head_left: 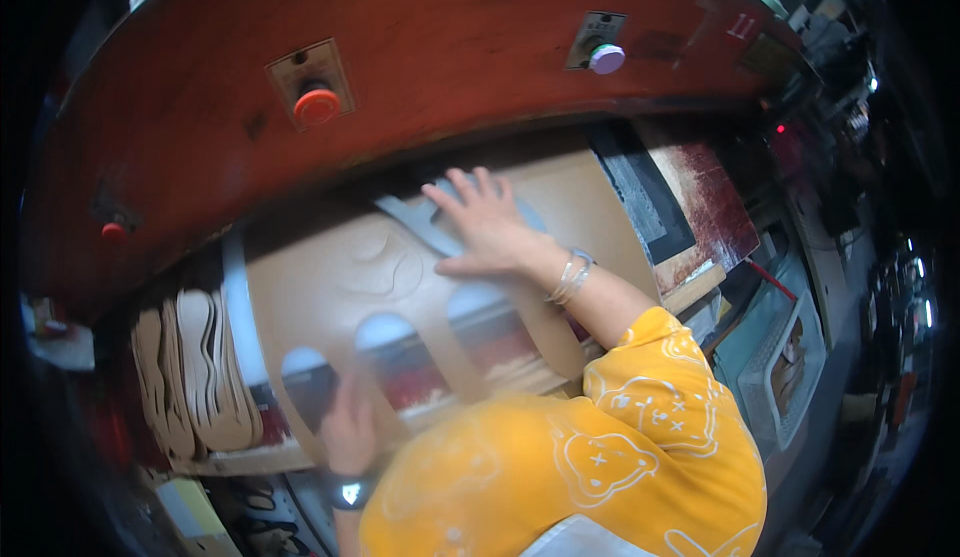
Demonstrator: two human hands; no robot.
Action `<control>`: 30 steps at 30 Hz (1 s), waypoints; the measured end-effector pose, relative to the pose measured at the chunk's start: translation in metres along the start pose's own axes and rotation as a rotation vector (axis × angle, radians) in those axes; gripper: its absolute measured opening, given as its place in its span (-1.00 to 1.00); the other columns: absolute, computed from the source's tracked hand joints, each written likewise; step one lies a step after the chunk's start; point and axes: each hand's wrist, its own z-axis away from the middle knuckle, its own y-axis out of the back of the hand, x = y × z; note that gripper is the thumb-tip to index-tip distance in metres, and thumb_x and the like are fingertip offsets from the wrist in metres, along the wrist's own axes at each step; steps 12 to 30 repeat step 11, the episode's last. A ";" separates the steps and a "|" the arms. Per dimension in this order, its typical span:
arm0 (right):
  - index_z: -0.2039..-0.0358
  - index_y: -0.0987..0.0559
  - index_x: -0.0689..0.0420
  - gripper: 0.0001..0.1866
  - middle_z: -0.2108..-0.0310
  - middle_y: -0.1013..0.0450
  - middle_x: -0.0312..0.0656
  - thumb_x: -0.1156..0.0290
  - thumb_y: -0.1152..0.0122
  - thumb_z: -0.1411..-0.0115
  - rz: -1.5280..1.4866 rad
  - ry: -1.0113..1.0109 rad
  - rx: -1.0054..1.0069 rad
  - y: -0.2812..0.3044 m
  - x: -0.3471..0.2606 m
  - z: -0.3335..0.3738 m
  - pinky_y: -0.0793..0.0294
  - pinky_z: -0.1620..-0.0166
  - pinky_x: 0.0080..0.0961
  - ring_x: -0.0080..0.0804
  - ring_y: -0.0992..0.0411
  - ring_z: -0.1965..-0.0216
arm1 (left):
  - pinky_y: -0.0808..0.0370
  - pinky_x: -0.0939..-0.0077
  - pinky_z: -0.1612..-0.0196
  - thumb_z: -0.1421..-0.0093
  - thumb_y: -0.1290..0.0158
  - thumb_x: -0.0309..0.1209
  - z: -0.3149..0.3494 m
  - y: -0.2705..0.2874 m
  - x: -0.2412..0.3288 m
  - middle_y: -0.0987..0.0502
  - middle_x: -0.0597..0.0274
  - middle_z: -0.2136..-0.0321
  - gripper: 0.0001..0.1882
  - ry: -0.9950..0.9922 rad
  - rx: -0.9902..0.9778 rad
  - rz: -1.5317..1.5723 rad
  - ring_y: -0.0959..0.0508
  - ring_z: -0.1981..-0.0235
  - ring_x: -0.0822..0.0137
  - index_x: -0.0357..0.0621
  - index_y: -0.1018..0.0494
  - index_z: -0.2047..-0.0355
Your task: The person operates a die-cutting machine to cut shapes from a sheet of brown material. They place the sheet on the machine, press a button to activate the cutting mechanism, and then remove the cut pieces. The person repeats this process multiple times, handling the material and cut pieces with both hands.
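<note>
A tan sheet [300, 284] lies across the press bed, with rounded cut-outs along its near edge and strips of material between them. On its far part rests a grey curved cutting die [415, 222]. My right hand [487, 225] lies over this die with its fingers spread. A curved outline shows on the sheet left of the die. Down by the sheet's near-left strips is my left hand [350, 422], smeared by motion, so its grip cannot be made out.
Stacks of insole-shaped tan pieces [215, 377] stand at the left. The red machine beam [440, 67] spans the far side, carrying a red push button [316, 104] and a pale purple button [606, 58]. A white plastic basket [790, 382] sits at the right.
</note>
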 end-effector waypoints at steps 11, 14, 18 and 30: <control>-0.17 -0.37 -0.05 -0.12 -0.30 -0.03 0.02 0.13 -0.33 0.29 -0.179 -0.050 -0.052 0.041 0.096 0.026 0.08 -0.27 0.01 0.06 0.00 -0.28 | -0.40 0.21 -0.03 -0.12 -0.02 -0.39 -0.010 0.009 -0.009 -0.40 -0.17 -0.03 -0.39 0.168 -0.244 0.050 -0.46 -0.01 -0.08 -0.10 -0.19 -0.22; -0.17 -0.37 -0.05 -0.12 -0.30 -0.03 0.02 0.13 -0.33 0.29 -0.179 -0.050 -0.052 0.041 0.096 0.026 0.08 -0.27 0.01 0.06 0.00 -0.28 | -0.40 0.21 -0.03 -0.12 -0.02 -0.39 -0.010 0.009 -0.009 -0.40 -0.17 -0.03 -0.39 0.168 -0.244 0.050 -0.46 -0.01 -0.08 -0.10 -0.19 -0.22; -0.17 -0.37 -0.05 -0.12 -0.30 -0.03 0.02 0.13 -0.33 0.29 -0.179 -0.050 -0.052 0.041 0.096 0.026 0.08 -0.27 0.01 0.06 0.00 -0.28 | -0.40 0.21 -0.03 -0.12 -0.02 -0.39 -0.010 0.009 -0.009 -0.40 -0.17 -0.03 -0.39 0.168 -0.244 0.050 -0.46 -0.01 -0.08 -0.10 -0.19 -0.22; -0.17 -0.37 -0.05 -0.12 -0.30 -0.03 0.02 0.13 -0.33 0.29 -0.179 -0.050 -0.052 0.041 0.096 0.026 0.08 -0.27 0.01 0.06 0.00 -0.28 | -0.40 0.21 -0.03 -0.12 -0.02 -0.39 -0.010 0.009 -0.009 -0.40 -0.17 -0.03 -0.39 0.168 -0.244 0.050 -0.46 -0.01 -0.08 -0.10 -0.19 -0.22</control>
